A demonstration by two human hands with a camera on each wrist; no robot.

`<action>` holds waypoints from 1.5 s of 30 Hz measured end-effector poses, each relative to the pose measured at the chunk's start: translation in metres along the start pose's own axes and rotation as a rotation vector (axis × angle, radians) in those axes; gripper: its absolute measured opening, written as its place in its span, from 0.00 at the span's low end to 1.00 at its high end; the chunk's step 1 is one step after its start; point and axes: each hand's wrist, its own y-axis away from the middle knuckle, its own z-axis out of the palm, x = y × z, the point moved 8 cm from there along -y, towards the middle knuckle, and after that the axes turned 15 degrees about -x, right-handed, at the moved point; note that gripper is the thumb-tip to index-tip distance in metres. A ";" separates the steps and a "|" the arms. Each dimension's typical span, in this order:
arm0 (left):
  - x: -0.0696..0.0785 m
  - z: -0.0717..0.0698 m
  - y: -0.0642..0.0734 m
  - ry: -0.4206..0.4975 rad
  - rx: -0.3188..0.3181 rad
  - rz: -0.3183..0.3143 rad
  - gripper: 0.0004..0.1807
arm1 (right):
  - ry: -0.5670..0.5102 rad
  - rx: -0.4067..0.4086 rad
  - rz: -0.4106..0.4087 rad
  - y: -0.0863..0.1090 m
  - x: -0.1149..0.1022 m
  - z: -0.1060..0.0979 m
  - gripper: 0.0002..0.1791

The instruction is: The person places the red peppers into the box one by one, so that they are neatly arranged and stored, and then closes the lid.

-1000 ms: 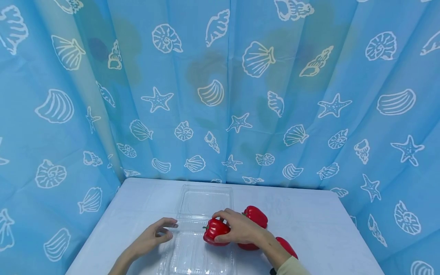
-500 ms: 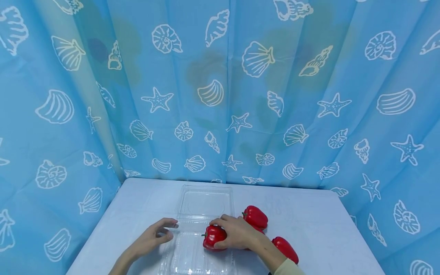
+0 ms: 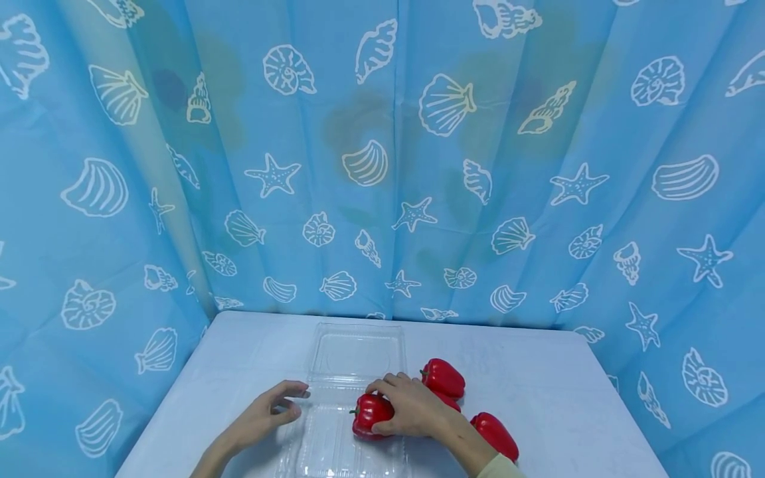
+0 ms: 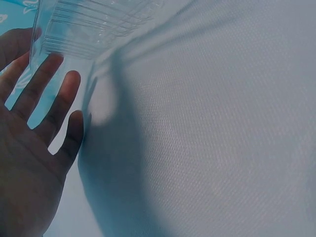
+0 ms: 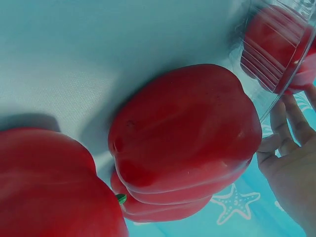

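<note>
A red bell pepper point(image 3: 367, 415) with a green stem sits in the right part of the clear plastic clamshell container point(image 3: 319, 441). My right hand point(image 3: 412, 406) grips it from the right, fingers over the top and thumb at the front. Through the container's wall, the right wrist view shows the same bell pepper point(image 5: 271, 42). At the container's left side is my left hand point(image 3: 259, 417), its fingers spread and relaxed. In the left wrist view, the fingertips of my left hand point(image 4: 37, 128) overlap the ribbed container wall point(image 4: 79, 29).
The container's lid point(image 3: 358, 352) lies folded back behind its base. To the right of it on the white table point(image 3: 538, 392) are a rear bell pepper point(image 3: 443, 378), a partly covered bell pepper point(image 3: 449, 400) and a front bell pepper point(image 3: 495, 435). A blue shell-print curtain point(image 3: 382, 166) surrounds the table.
My right hand has shifted slightly left and down with the bell pepper, into the container, and then stayed nearly still. More of the front pepper shows. My left hand has not moved.
</note>
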 end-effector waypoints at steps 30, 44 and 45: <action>0.000 0.001 0.000 -0.018 -0.001 0.000 0.26 | -0.025 -0.005 -0.017 0.006 0.004 0.002 0.48; -0.001 0.001 0.000 -0.026 0.011 -0.035 0.26 | -0.055 -0.008 -0.007 0.007 0.008 -0.001 0.48; -0.001 0.001 0.000 -0.022 0.010 -0.035 0.26 | -0.056 -0.007 -0.004 0.008 0.009 -0.002 0.48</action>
